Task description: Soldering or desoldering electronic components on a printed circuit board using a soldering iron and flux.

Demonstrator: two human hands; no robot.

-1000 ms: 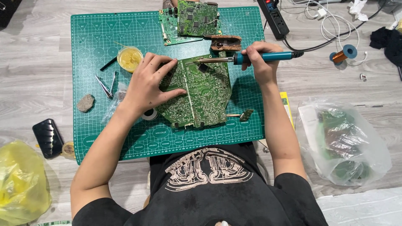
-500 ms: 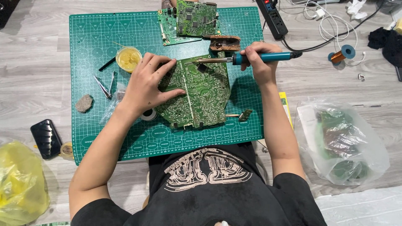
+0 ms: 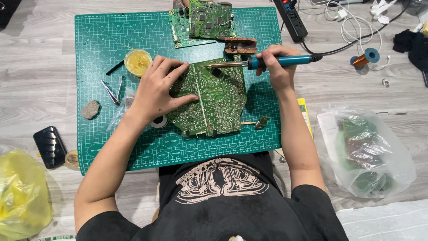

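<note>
On the green mat [image 3: 98, 35], directly under your 2 hands, lies the board [image 3: 214, 100], solder side up. Your left hand [image 3: 158, 91] lies flat on the board's left part, fingers spread, thumb pointing toward the board's middle; it presses and does not clasp anything. Your right hand [image 3: 274, 67] is closed around the blue handle of the iron [image 3: 258, 62], which lies nearly level. From that grip the metal shaft runs left, and its tip meets the board's upper edge, just beyond your left fingertips. The iron's black cord leads away from the grip on the far side, toward the power strip [image 3: 292, 18].

Beyond the grip, past the shaft, a brown block [image 3: 240, 44] sits on the mat, and 2 more boards [image 3: 203, 20] lie farther off. Left of your left hand stand a round tin of yellow flux [image 3: 138, 61] and tweezers [image 3: 111, 89]. Under the left wrist a solder reel [image 3: 159, 122] touches the board's edge. Below the right forearm, near the board's lower right corner, lies 1 small green fragment [image 3: 262, 122].
</note>
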